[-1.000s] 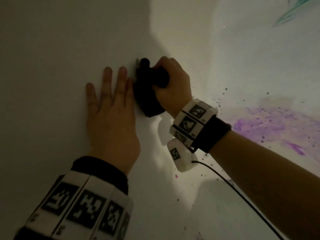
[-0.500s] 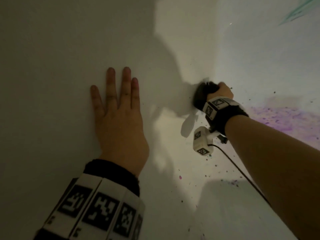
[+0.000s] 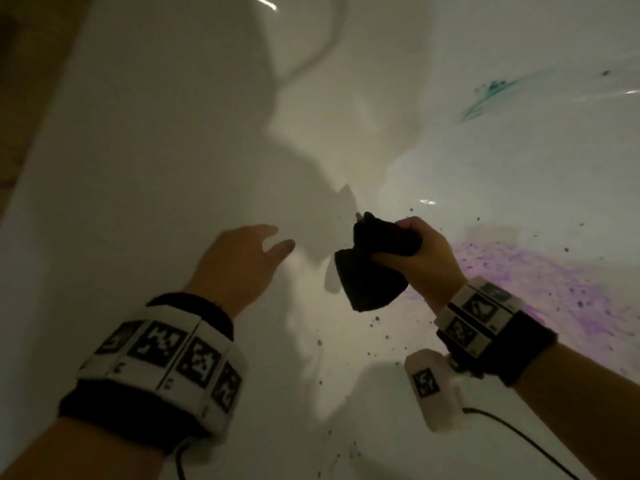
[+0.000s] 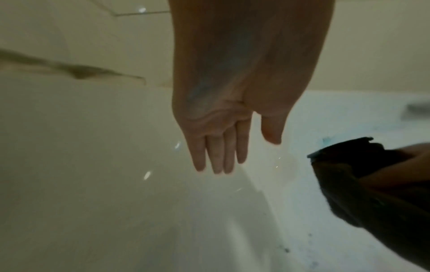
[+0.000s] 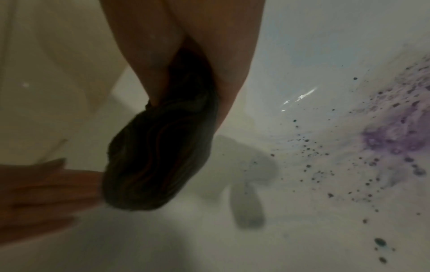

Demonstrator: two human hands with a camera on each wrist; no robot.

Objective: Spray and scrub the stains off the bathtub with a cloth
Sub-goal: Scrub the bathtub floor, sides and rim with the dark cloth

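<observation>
Head view: nearest, the left hand (image 3: 239,261) hangs flat-fingered and empty over the bathtub (image 3: 156,150) wall; the right hand (image 3: 420,258) grips a bunched black cloth (image 3: 370,271). Beyond lie purple stains (image 3: 540,282) and a green streak (image 3: 485,98); scrubbing could smear them wider.

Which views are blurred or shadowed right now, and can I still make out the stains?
Head view: left half of the bathtub in shadow, left hand motion-blurred, purple stain lit and readable. Left wrist view: soft overall, dim. Right wrist view: black cloth dark and blurred, purple specks still legible.
</observation>
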